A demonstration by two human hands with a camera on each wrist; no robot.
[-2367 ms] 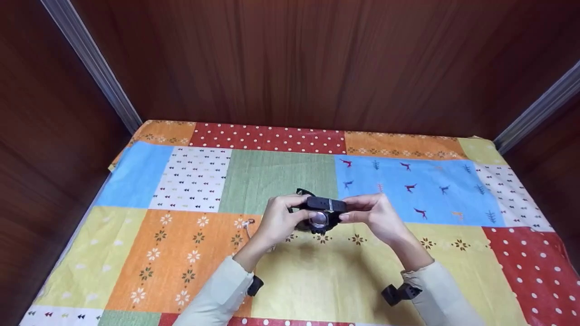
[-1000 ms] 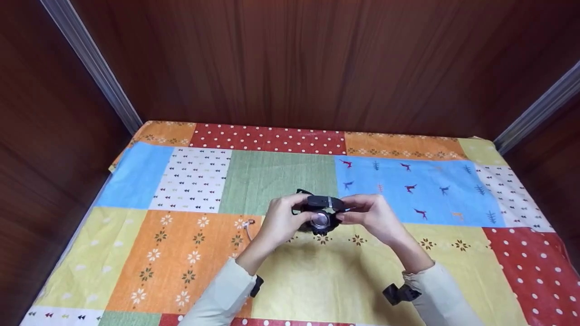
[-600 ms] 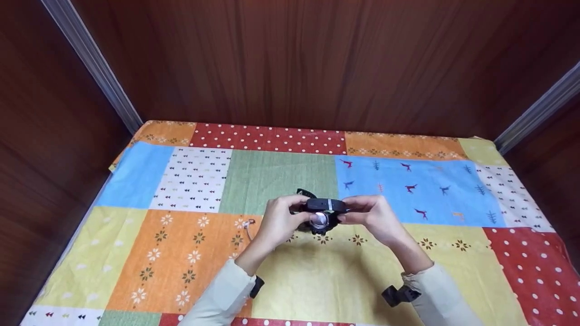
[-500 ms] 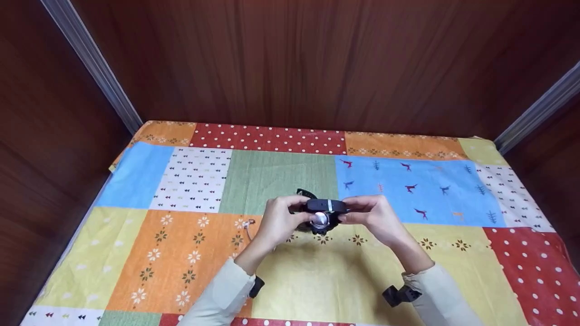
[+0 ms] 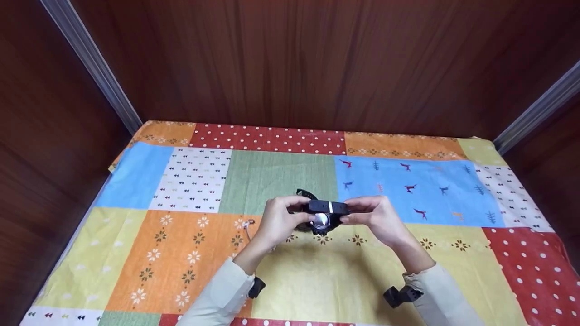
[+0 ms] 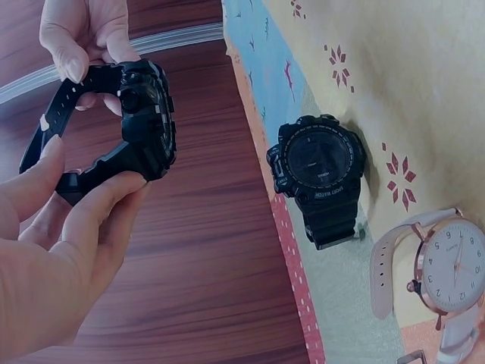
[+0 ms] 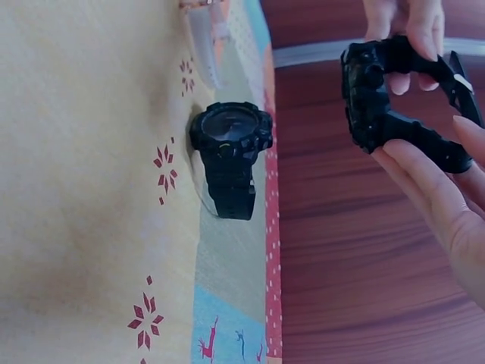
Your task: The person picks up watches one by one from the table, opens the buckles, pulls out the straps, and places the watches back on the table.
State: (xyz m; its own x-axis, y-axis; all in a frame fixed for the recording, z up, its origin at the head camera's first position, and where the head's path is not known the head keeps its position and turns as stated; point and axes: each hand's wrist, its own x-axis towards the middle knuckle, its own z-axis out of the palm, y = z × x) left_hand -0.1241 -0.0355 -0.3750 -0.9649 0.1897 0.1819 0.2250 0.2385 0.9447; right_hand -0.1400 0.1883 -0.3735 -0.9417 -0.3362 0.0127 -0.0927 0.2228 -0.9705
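Observation:
My hands hold up a black sport wristwatch, its strap closed in a loop with a pale keeper across it. The head view shows its shiny case back through the loop, and the dial faces down. At one side, my left hand pinches it between thumb and fingers. My right hand grips the strap at the opposite side. Below, a second black sport watch lies face up on the cloth; the held watch and left hand largely cover it in the head view.
A rose-gold watch with a pale pink strap lies beside the second black watch, mostly behind my left hand in the head view. A patchwork-print cloth covers the table. Dark wood panels stand behind and at both sides.
Both hands stay almost in place around the watch. The strap loop has turned and shifted a little to the right, along with my right hand.

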